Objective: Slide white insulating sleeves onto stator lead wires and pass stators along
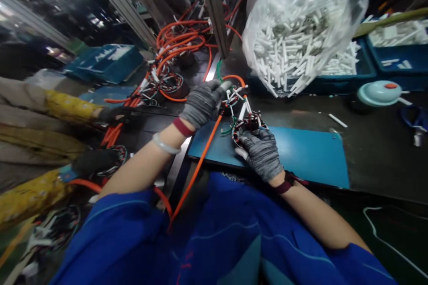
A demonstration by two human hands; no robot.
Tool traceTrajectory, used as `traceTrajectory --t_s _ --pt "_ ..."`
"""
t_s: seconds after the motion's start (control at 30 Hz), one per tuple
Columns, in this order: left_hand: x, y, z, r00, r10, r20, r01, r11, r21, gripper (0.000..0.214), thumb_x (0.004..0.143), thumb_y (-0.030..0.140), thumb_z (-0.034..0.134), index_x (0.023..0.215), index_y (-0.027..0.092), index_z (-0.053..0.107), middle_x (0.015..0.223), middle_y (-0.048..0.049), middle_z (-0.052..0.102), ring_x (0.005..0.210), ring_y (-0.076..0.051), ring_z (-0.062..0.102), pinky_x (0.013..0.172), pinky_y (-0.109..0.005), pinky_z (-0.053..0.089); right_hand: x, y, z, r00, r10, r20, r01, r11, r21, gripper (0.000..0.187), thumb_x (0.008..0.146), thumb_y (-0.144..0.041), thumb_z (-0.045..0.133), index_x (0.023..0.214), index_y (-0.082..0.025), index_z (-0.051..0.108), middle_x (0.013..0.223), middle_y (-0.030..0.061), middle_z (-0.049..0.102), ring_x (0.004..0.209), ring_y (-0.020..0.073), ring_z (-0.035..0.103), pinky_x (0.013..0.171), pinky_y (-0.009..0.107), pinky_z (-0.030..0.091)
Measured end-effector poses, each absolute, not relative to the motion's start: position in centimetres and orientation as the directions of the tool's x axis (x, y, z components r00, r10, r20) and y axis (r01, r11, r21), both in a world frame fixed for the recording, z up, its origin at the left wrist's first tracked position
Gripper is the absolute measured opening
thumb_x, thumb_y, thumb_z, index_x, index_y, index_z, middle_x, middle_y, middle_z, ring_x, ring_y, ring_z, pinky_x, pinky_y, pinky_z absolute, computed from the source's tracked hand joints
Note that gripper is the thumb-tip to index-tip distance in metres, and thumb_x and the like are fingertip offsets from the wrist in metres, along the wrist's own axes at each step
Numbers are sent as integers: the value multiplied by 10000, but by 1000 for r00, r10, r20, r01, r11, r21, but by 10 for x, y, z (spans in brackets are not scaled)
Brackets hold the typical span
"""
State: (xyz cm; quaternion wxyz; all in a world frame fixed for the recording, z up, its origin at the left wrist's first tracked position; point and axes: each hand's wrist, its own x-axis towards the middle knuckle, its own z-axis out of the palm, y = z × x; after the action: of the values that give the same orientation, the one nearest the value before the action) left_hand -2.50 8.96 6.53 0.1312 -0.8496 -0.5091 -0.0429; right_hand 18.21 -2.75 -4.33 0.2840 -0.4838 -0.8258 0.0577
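Both my hands wear grey knit gloves. My right hand (261, 151) is closed round a small round wound coil (248, 124) with red, white and black wires, held over a blue mat (307, 153). My left hand (203, 103) is closed on the white-sleeved wire ends (238, 94) rising from the coil, beside an orange cable (200, 160) that runs down toward my lap.
A clear bag of white tubes (294, 31) stands behind, in front of blue bins (397, 49). A teal tape dispenser (379, 92) sits at right. Orange cable bundles (177, 42) pile at the back. At left a co-worker's yellow sleeves (72, 107) and dark gloves handle coils.
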Motion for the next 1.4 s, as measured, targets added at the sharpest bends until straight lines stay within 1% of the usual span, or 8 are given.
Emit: traceTrajectory --t_s 0.27,0.37,0.47,0.6,0.77,0.9,1.2,1.4 --pt "5 91 90 604 656 454 758 -648 -72 407 845 349 657 1229 228 711 1596 -58 466 1481 -309 385 1249 -519 277 277 -33 -22 -575 696 431 516 717 -469 244 957 -396 679 1178 -308 732 1143 5 786 1359 294 550 1228 569 274" --pt "0 110 97 768 631 108 636 -772 -12 629 870 427 653 1455 218 550 1618 -83 449 1498 -277 382 1290 -521 197 287 -29 -11 -570 685 453 299 687 -663 275 941 -404 700 1190 -289 719 1150 28 778 1279 276 627 1141 516 439" --pt "4 134 88 798 522 -302 562 -825 59 731 848 403 701 1510 192 475 1641 -122 415 1523 -290 353 1263 -558 224 281 -18 -2 -332 846 417 379 525 -762 271 973 -394 647 1210 -283 719 1186 60 756 1176 265 679 1056 471 523" --pt "19 155 85 760 508 -406 545 -838 -28 512 838 371 740 1307 185 651 1484 -116 601 1497 -310 382 1240 -575 224 259 5 0 -340 889 307 449 440 -777 368 989 -415 585 1302 -256 696 1254 85 742 1158 274 681 1057 469 518" --pt "18 121 121 839 484 -250 478 -874 -89 409 863 560 709 1071 212 760 997 -62 776 1016 -246 690 1147 -503 350 245 21 -11 -238 944 230 247 287 -926 322 968 -452 584 1072 -215 776 1056 71 784 985 229 714 947 400 554" --pt "-3 60 124 807 590 -13 586 -804 -100 577 960 700 473 994 213 780 803 -95 735 796 -254 681 799 -384 500 250 22 -14 -131 976 176 129 193 -973 308 942 -451 622 1066 -216 778 1074 64 788 985 213 713 936 387 556" --pt "-15 59 91 635 772 16 756 -626 192 613 915 756 497 1010 226 791 800 -40 771 739 -181 697 665 -257 450 264 1 -4 55 971 232 225 215 -951 273 959 -374 599 1123 -220 754 1113 53 788 1013 212 727 983 414 565" --pt "-3 47 98 587 808 58 735 -561 380 507 892 685 602 971 219 786 798 -14 778 744 -162 707 698 -259 489 288 3 -11 -360 895 262 312 380 -871 320 970 -360 589 1233 -246 733 1242 60 759 1145 251 702 1051 457 533"
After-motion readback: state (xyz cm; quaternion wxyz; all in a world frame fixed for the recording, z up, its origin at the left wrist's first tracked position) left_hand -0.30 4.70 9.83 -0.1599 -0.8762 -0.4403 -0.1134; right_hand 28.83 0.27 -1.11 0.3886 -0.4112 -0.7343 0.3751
